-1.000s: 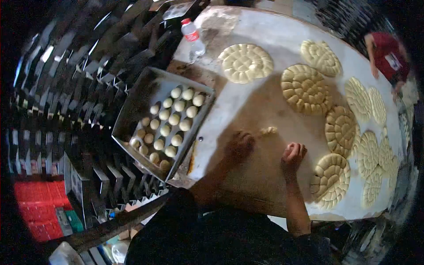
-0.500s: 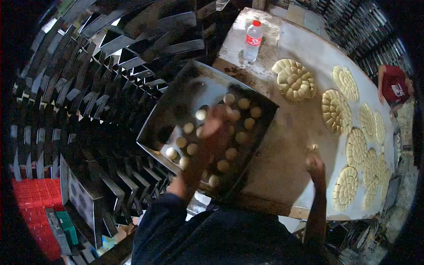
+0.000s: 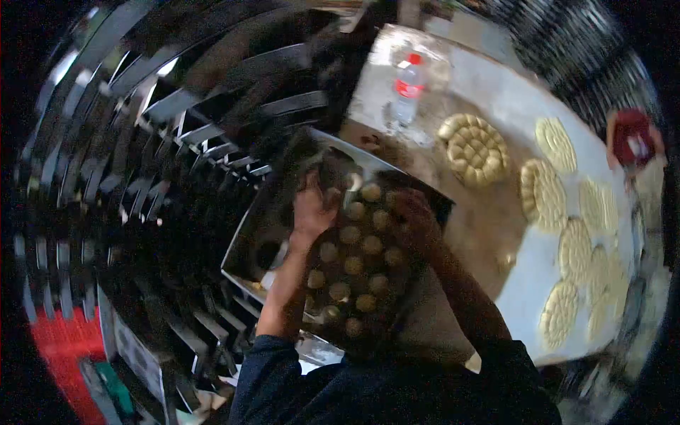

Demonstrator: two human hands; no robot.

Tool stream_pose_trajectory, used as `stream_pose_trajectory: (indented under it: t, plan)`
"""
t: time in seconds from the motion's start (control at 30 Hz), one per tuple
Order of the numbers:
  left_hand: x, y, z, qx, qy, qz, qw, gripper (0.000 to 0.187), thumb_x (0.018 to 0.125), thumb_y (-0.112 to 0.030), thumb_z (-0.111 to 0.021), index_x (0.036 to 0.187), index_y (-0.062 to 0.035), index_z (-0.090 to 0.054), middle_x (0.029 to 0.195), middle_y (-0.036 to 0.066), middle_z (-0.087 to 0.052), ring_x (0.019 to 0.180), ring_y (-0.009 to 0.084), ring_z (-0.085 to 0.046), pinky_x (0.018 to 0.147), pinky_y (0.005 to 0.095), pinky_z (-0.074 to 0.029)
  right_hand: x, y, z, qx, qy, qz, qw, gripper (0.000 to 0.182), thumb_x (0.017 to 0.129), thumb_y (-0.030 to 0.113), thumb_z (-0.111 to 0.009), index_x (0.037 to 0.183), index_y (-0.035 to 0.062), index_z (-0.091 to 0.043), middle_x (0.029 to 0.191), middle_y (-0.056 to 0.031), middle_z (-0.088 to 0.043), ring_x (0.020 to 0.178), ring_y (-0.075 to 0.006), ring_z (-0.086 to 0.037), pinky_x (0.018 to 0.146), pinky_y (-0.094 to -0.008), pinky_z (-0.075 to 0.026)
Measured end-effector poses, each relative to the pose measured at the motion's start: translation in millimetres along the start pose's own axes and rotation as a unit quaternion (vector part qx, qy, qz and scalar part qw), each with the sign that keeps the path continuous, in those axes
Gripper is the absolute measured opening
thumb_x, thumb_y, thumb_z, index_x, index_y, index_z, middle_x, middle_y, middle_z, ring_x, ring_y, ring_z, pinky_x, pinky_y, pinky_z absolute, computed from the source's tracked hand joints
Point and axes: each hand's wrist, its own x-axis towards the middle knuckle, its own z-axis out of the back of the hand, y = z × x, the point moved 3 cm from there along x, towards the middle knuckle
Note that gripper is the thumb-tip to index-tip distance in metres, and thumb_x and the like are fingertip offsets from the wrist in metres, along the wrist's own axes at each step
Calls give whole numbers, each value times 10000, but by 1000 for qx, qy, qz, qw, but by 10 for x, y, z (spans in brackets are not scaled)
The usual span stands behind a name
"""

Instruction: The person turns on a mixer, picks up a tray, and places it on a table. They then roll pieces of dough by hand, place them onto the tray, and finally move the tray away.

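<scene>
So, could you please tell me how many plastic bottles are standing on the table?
1. The plastic bottle, red-capped, stands upright at the far end of the table, beyond the tray and left of the nearest patterned dough round.

My left hand (image 3: pixel 312 207) and right hand (image 3: pixel 414 212) are over the baking tray (image 3: pixel 265 219), on its far part, with dough balls (image 3: pixel 354 265) in rows between them. The tray overlaps the table's (image 3: pixel 489 92) left edge. Beyond it stands a water bottle (image 3: pixel 407 88); dough rounds (image 3: pixel 476 147) lie to the right.
</scene>
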Motion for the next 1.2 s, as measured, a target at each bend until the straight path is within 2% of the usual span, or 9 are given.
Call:
stream_pose_trajectory:
  t: [0.07, 0.2, 0.4, 0.47, 0.6, 0.93, 1.0, 1.07, 1.2]
  plan:
    - [172, -616, -97, 15, -25, -2, 1000, 558, 748, -186, -688, 1250, -38, -493, 1121, 231, -589, 1064, 399, -565, 917, 442, -461, -740, -200, 623, -48, -97, -71, 992, 196, 847, 197, -652, 950, 35, -610, 884, -119, -606, 857, -313, -577, 799, -413, -458]
    - [747, -1859, -950, -76, 86, -261, 959, 391, 771, -246, -733, 1093, -71, -597, 961, 111, -657, 788, 241, -643, 693, 326, -520, -1887, -488, 1533, -200, -187, -196, 942, 154, 857, 220, -591, 843, 68, -573, 807, -122, -557, 776, -317, -521, 731, -430, -412]
    - [2677, -946, -2817, -108, 177, -112, 972, 312, 859, -323, -597, 1037, -68, -629, 916, 77, -654, 781, 274, -605, 702, 419, -504, -3604, -749, 1626, -261, -140, -308, 904, 161, 878, 165, -582, 898, 5, -593, 830, -127, -628, 765, -311, -588, 744, -416, -471]
    - [2924, -1074, -2947, 287, 105, -126, 944, 437, 906, -426, -466, 974, -32, -643, 940, 183, -675, 906, 399, -622, 791, 468, -490, -4052, -878, 1547, -314, -238, -215, 893, 133, 864, 147, -575, 845, 17, -593, 802, -123, -622, 713, -301, -575, 704, -406, -467]
    - [2642, -1726, -2855, 349, 113, -47, 929, 633, 860, -587, -470, 1060, -6, -623, 1152, 269, -585, 1077, 409, -547, 934, 459, -431, -3613, -664, 2119, -96, -249, -275, 924, 77, 821, 97, -570, 771, 40, -580, 745, -122, -582, 657, -287, -537, 630, -397, -435]
    - [2724, -1182, -2691, 189, 152, 79, 967, 742, 737, -750, -556, 884, -38, -703, 798, 186, -685, 777, 301, -665, 734, 427, -503, -3203, -781, 2503, -60, -206, -271, 938, 47, 763, 45, -579, 741, 40, -538, 691, -132, -499, 658, -328, -496, 658, -442, -403]
    - [2304, -1342, -2469, 161, 48, 119, 979, 776, 771, -734, -527, 925, 9, -693, 751, 195, -672, 722, 319, -657, 732, 426, -504, -3328, -866, 2311, -65, -226, -263, 936, 51, 766, 39, -581, 740, 36, -537, 700, -137, -509, 660, -332, -501, 668, -445, -405]
    - [2494, -423, -2496, 220, -12, 236, 946, 700, 814, -630, -580, 970, 45, -675, 674, 167, -633, 637, 316, -622, 749, 423, -500, -3578, -1029, 1974, -152, -231, -287, 917, 191, 825, 250, -598, 767, 71, -568, 778, -127, -593, 786, -345, -580, 753, -552, -444]
    - [1067, -2063, -1726, 3, -103, 172, 980, 627, 819, -565, -632, 984, 38, -675, 787, 178, -667, 744, 280, -634, 784, 380, -479, -3496, -1020, 2036, -331, -204, -143, 910, 72, 804, 102, -582, 807, 30, -576, 776, -146, -565, 744, -326, -552, 725, -465, -447]
